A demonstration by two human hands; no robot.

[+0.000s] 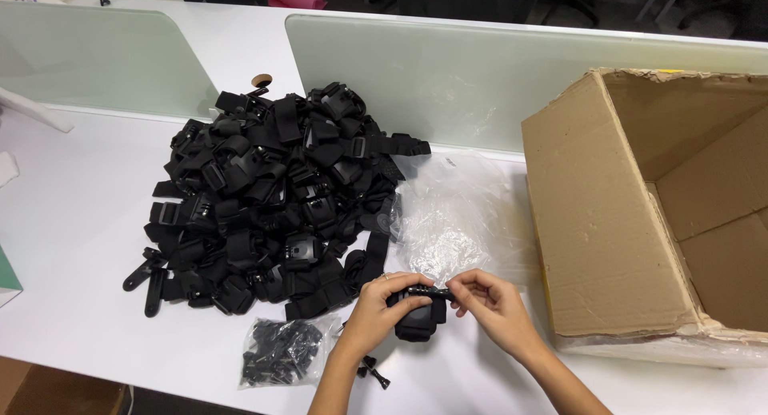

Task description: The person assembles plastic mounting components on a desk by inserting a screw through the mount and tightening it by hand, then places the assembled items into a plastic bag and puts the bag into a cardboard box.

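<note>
We observe the left hand (376,307) closed around a black strap mount (418,319), fingers wrapped over its top edge and holding it just above the white bench (72,247) near the front edge. The right hand (490,300) meets it from the other side, thumb and forefinger pinched on a small black screw (426,290) that lies across the top of the mount; both hands touch the same item and almost touch each other. Just below the left wrist we note two loose black thumbscrews (374,372) lying on the bench. To their left rests a small clear bag of black screws (282,352), closed or open we cannot tell. Behind the hands a crumpled clear plastic bag (460,215) is spread flat on the bench, touching the large heap beside it. That heap of black strap mounts (264,199) fills the middle of the bench, straps and buckles tangled, with a few pieces spilled at its lower left edge. To the right of the hands stands an open cardboard box (608,215), tilted toward us with flaps torn, its visible interior showing only bare cardboard. A frosted glass divider (480,71) runs along the far edge of the bench behind the heap and the box.
</note>
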